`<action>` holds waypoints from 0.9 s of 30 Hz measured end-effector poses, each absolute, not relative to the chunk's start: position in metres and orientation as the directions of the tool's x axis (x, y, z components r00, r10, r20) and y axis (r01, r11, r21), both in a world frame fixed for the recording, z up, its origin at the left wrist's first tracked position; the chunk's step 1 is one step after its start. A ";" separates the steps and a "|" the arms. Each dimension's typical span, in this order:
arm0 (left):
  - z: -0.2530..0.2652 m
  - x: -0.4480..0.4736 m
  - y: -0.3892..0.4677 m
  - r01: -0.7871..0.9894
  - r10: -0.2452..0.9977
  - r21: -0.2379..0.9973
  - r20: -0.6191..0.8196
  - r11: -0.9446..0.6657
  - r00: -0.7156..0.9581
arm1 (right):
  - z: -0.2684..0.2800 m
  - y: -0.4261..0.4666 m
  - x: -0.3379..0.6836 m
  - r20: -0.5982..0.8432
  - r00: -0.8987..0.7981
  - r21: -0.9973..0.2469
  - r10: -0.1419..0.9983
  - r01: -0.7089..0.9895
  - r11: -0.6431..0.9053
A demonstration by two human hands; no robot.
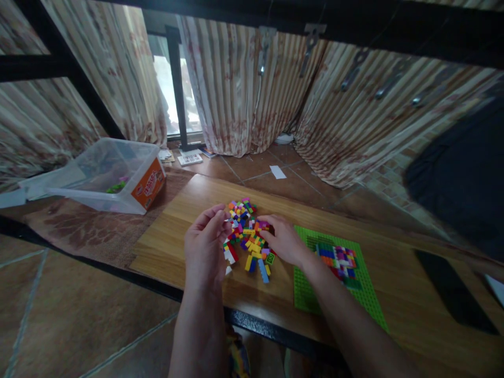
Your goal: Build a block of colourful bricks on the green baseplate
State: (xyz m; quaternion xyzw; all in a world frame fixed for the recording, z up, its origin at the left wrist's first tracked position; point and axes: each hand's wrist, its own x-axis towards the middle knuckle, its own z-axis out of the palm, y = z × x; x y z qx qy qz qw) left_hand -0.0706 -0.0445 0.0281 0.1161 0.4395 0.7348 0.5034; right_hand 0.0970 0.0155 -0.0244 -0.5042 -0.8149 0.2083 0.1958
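Observation:
A heap of small colourful toy bricks (252,245) lies on the wooden table. Left of the heap, my left hand (205,239) is raised with its fingers curled and thumb pressed towards them; what they hold, if anything, cannot be made out. My right hand (284,240) reaches into the heap from the right, thumb and fingers apart over red and magenta bricks. Beneath my right forearm lies a green studded baseplate (303,294). A multicoloured patch of joined bricks (346,260) sits on it, partly hidden by the forearm.
On a brown cloth (98,236) at the left stands a clear plastic box (134,157) with an orange label and a few green and pink pieces inside. A dark flat panel (452,289) lies at the right. Curtains (236,89) hang beyond the table (169,226).

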 end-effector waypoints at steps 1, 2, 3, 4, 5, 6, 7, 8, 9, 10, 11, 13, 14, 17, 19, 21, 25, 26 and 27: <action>0.028 -0.070 -0.045 -0.637 0.843 0.764 -0.270 -0.107 -0.465 | -0.024 0.010 0.099 0.112 -0.418 -0.559 0.902 0.724 0.405; 0.028 -0.070 -0.045 -0.637 0.845 0.764 -0.269 -0.105 -0.462 | -0.024 0.005 0.102 0.115 -0.418 -0.585 0.901 0.705 0.401; 0.029 -0.070 -0.045 -0.638 0.846 0.763 -0.271 -0.102 -0.459 | -0.025 0.002 0.106 0.120 -0.410 -0.612 0.904 0.687 0.392; 0.029 -0.070 -0.045 -0.641 0.847 0.761 -0.273 -0.101 -0.457 | -0.026 0.000 0.110 0.129 -0.387 -0.637 0.913 0.673 0.375; 0.029 -0.070 -0.046 -0.642 0.847 0.760 -0.273 -0.102 -0.457 | -0.027 -0.001 0.115 0.142 -0.355 -0.656 0.924 0.665 0.356; 0.029 -0.070 -0.046 -0.642 0.846 0.760 -0.272 -0.104 -0.458 | -0.028 -0.001 0.120 0.158 -0.314 -0.667 0.936 0.665 0.336; 0.029 -0.070 -0.046 -0.640 0.846 0.761 -0.271 -0.104 -0.459 | -0.030 0.001 0.124 0.176 -0.272 -0.669 0.946 0.672 0.317; 0.029 -0.070 -0.046 -0.637 0.846 0.764 -0.269 -0.104 -0.461 | -0.030 0.002 0.128 0.189 -0.243 -0.663 0.951 0.683 0.306; 0.029 -0.070 -0.045 -0.633 0.847 0.767 -0.267 -0.102 -0.460 | -0.030 0.004 0.131 0.199 -0.236 -0.647 0.951 0.698 0.308; 0.029 -0.070 -0.045 -0.630 0.849 0.770 -0.266 -0.099 -0.457 | -0.030 0.006 0.133 0.199 -0.254 -0.624 0.947 0.712 0.322; 0.028 -0.070 -0.045 -0.629 0.851 0.771 -0.264 -0.097 -0.455 | -0.030 0.007 0.133 0.188 -0.287 -0.599 0.939 0.725 0.341; 0.028 -0.070 -0.045 -0.628 0.854 0.772 -0.259 -0.098 -0.452 | -0.028 0.008 0.130 0.145 -0.353 -0.549 0.924 0.748 0.372; 0.028 -0.070 -0.045 -0.629 0.855 0.771 -0.257 -0.098 -0.450 | -0.028 0.008 0.127 0.122 -0.371 -0.527 0.921 0.762 0.377; 0.029 -0.069 -0.044 -0.628 0.857 0.772 -0.256 -0.097 -0.447 | -0.030 0.006 0.120 0.085 -0.348 -0.488 0.934 0.802 0.344; 0.029 -0.069 -0.044 -0.625 0.857 0.775 -0.253 -0.098 -0.448 | -0.032 0.005 0.117 0.094 -0.309 -0.498 0.947 0.809 0.313; 0.030 -0.069 -0.044 -0.618 0.858 0.780 -0.250 -0.096 -0.449 | -0.034 0.003 0.116 0.105 -0.259 -0.524 0.960 0.806 0.275; 0.033 -0.067 -0.045 -0.602 0.852 0.795 -0.260 -0.079 -0.454 | -0.028 -0.007 0.117 0.134 -0.187 -0.586 0.973 0.777 0.230; 0.034 -0.066 -0.045 -0.597 0.848 0.799 -0.264 -0.074 -0.459 | -0.025 -0.011 0.118 0.150 -0.175 -0.606 0.973 0.761 0.230; 0.035 -0.066 -0.044 -0.593 0.845 0.802 -0.266 -0.072 -0.463 | -0.021 -0.016 0.120 0.165 -0.167 -0.628 0.972 0.742 0.234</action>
